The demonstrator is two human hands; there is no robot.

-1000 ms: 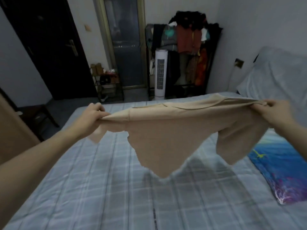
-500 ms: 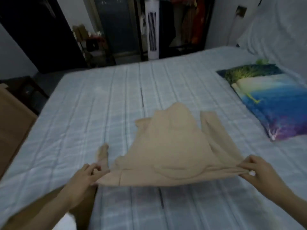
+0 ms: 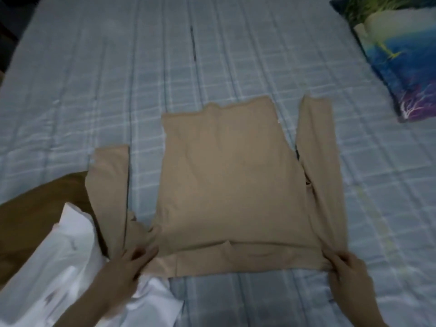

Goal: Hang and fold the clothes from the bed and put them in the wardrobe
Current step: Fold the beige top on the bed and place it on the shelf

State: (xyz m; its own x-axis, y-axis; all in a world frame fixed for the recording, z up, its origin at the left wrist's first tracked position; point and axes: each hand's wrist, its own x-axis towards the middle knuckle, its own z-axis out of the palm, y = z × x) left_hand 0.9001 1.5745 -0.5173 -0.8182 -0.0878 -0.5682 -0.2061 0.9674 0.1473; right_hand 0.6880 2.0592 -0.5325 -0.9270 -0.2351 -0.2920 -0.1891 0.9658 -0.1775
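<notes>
A beige long-sleeved top (image 3: 226, 185) lies spread flat on the blue checked bed (image 3: 118, 79), its hem toward the far side and both sleeves pointing away from me. My left hand (image 3: 128, 265) grips the near left shoulder of the top. My right hand (image 3: 346, 267) pinches the near right shoulder, where the right sleeve starts. Both hands lie low on the bed at the garment's near edge.
A white garment (image 3: 61, 267) and a brown one (image 3: 35, 208) lie bunched at the near left, partly under the beige top's left sleeve. A blue and green printed pillow (image 3: 396, 55) sits at the far right of the bed.
The top was held up in the air a second ago. Both hands have since brought it down and pulled it toward me, so it now lies flat and spread on the bed.
</notes>
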